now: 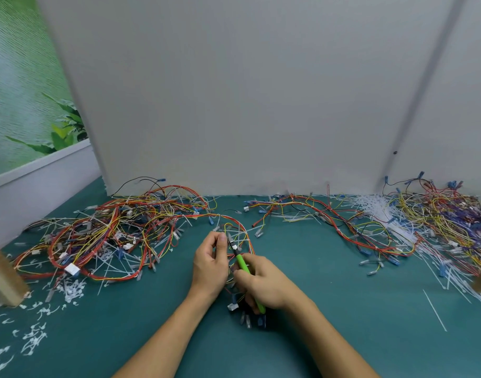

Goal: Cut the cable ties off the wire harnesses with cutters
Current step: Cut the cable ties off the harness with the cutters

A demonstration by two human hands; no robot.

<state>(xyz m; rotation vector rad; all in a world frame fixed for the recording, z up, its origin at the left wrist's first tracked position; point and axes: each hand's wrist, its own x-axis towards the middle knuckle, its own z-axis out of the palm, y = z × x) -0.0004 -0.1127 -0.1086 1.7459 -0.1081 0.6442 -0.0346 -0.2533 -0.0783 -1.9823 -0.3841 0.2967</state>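
Observation:
A wire harness (240, 226) of red and yellow wires with white cable ties lies at the middle of the green table, looping under both hands. My left hand (210, 264) pinches part of this harness between thumb and fingertips. My right hand (264, 285) grips green-handled cutters (243, 264), whose metal jaws point up toward the wires right beside the left fingertips. Whether the jaws touch a tie is unclear. Blue and clear connectors of the harness hang out below the right hand.
A big tangle of harnesses (111, 236) lies at left, another harness (329, 216) at centre right, and a heap with loose white ties (441, 222) at far right. Cut tie scraps (35, 331) litter the near left. A grey panel (247, 105) stands behind.

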